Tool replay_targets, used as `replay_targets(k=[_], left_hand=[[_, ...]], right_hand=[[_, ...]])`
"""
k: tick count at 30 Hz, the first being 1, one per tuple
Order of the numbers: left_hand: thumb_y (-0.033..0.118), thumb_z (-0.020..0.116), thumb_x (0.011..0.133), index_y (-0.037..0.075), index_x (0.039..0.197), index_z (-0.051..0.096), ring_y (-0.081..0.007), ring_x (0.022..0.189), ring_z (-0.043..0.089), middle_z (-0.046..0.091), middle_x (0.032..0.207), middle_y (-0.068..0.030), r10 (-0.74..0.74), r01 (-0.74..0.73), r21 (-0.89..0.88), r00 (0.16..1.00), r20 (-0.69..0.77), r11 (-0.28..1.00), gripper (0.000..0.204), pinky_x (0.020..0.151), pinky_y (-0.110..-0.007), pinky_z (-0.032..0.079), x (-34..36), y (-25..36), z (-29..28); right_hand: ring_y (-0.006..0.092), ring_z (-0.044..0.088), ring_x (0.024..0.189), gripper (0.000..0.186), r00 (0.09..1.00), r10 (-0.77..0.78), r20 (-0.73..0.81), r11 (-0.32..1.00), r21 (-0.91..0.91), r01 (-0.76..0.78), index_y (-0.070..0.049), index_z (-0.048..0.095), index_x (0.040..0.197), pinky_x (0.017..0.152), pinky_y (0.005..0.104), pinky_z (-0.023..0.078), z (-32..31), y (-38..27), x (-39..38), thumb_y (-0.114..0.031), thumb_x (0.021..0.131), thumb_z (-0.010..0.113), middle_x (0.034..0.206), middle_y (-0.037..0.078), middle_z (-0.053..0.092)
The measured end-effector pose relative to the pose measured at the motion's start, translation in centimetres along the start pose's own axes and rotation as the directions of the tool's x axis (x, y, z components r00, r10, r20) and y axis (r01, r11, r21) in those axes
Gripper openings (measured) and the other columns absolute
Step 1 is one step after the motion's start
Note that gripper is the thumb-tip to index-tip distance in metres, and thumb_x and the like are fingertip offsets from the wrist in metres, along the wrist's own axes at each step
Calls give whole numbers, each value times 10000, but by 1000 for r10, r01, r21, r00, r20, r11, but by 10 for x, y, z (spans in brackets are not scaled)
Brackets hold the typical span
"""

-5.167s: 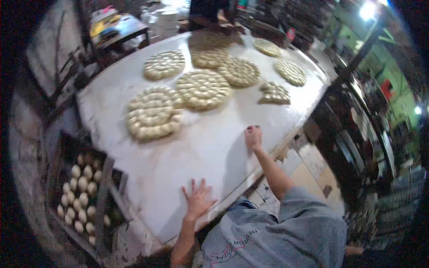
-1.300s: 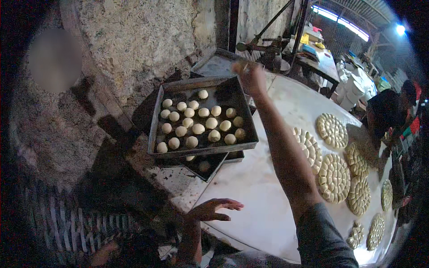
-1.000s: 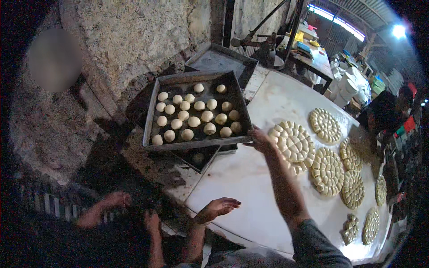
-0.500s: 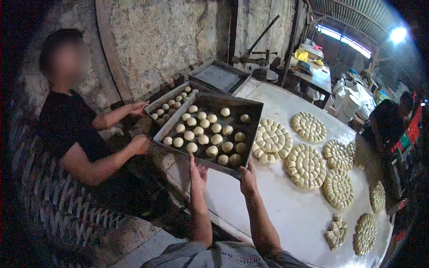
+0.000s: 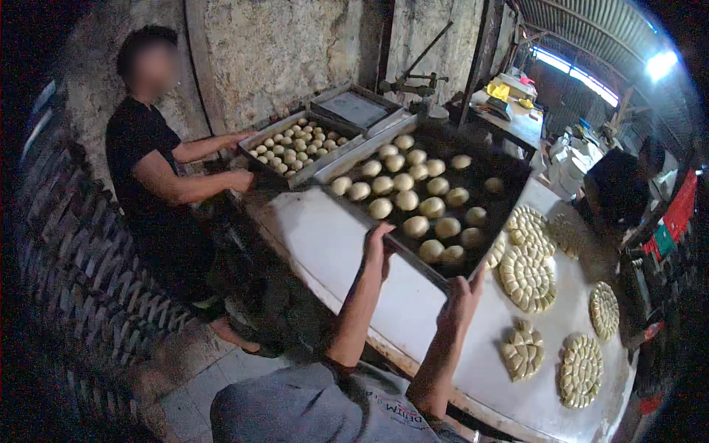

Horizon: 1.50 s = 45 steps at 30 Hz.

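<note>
A dark, square baking tray (image 5: pixel 484 255) is lifted above the white table, with my two hands at its near edge. Round pale dough balls (image 5: pixel 407 200) sit inside it, most of them toward its left half. My left hand (image 5: pixel 378 249) grips the near rim toward the left, thumb up on the edge. At the near right corner my right hand (image 5: pixel 463 295) is closed round the rim. Below and right of the tray, scored dough rounds (image 5: pixel 528 278) lie on the table, partly covered by the tray. A smaller cut piece of dough (image 5: pixel 523 350) lies closer to me.
At left, a co-worker (image 5: pixel 159 155) in black holds another tray (image 5: pixel 299 181) of dough balls at the table's far left. Behind it is an empty tray (image 5: pixel 356 109). The white table (image 5: pixel 317 236) spreads below. Another person (image 5: pixel 628 184) stands at the far right.
My hands have carried the tray to the right, over some dough rounds. The co-worker's tray, partly hidden before, now shows fully. My view has shifted too.
</note>
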<state>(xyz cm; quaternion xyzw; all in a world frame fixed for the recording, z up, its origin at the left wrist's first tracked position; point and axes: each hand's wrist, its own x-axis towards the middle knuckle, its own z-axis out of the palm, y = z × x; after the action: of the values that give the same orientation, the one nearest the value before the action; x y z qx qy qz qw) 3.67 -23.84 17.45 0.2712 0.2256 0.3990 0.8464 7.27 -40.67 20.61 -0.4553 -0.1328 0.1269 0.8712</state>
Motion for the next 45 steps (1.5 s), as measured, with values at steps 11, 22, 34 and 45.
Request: replay_targets(k=[11, 22, 34, 45], left_hand=[[475, 414, 890, 146, 936, 491, -119, 696, 470, 506, 757, 4, -196, 326, -86, 738, 645, 942, 341, 620, -281, 364, -54, -135, 63], [580, 321, 876, 139, 1040, 434, -141, 810, 511, 534, 930, -32, 64, 22, -119, 737, 673, 993, 484, 784, -359, 427, -23, -121, 3], [257, 561, 775, 59, 839, 563, -159, 628, 561, 577, 761, -33, 134, -153, -183, 985, -108, 971, 208, 553, -251, 464, 104, 115, -139], [318, 596, 738, 66, 1111, 497, -236, 988, 491, 517, 1090, -74, 89, -194, -299, 939, -332, 934, 461, 854, -390, 408, 217, 227, -246]], right_hand=[[235, 456, 1055, 775, 833, -412, -369, 905, -272, 327, 13, 267, 1356, 880, 305, 396, -48, -86, -69, -44, 627, 525, 1257, 167, 406], [239, 447, 1097, 746, 901, -350, -256, 912, -311, 266, -8, 246, 1372, 933, 326, 372, -25, -44, -50, -26, 673, 507, 1277, 163, 391], [194, 492, 1056, 597, 900, 199, 388, 921, -389, -36, -63, 212, 1387, 895, 302, 391, 151, 109, 14, -135, 885, 525, 1216, 144, 479], [257, 444, 1178, 386, 865, 277, 419, 871, -490, -42, -15, 472, 1211, 923, 361, 398, 245, 193, 28, -195, 873, 519, 1329, 129, 397]])
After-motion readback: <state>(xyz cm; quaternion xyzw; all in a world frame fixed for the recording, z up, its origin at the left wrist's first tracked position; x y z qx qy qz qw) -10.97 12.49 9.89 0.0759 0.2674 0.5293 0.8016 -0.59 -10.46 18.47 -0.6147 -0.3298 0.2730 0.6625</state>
